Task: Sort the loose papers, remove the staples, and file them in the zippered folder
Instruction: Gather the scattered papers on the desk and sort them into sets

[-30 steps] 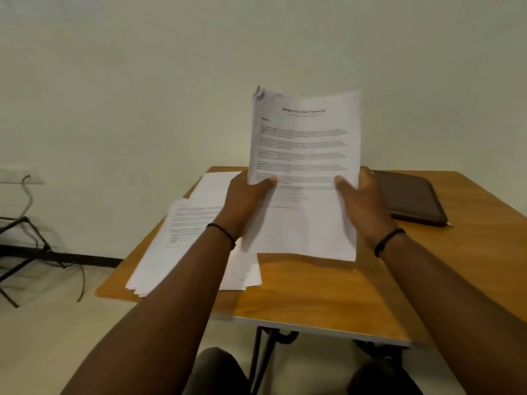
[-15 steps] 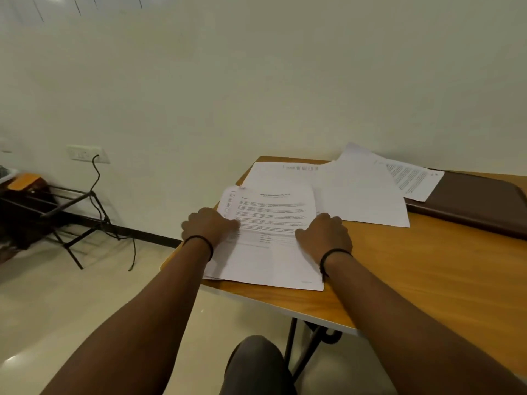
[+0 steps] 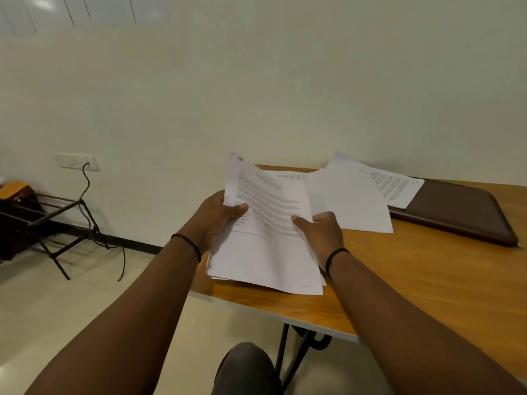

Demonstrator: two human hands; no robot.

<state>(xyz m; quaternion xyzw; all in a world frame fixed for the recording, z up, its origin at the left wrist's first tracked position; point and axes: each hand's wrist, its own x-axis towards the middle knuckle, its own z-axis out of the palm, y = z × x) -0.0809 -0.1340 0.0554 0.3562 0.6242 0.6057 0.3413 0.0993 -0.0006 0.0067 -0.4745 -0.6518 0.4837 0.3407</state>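
Two hands gripping one stack of printed papers (image 3: pixel 268 238) over the near left corner of the wooden table (image 3: pixel 413 280): left hand (image 3: pixel 216 218) clamping the stack's left edge, thumb on top and fingers curled beneath, right hand (image 3: pixel 322 232) pinching the right edge the same way. Stack tilting, far end lifting off the table, near end lying low above it. Further back, loose sheets (image 3: pixel 350 201) spreading flat, one overlapping the closed brown zippered folder (image 3: pixel 456 212) lying at the far right.
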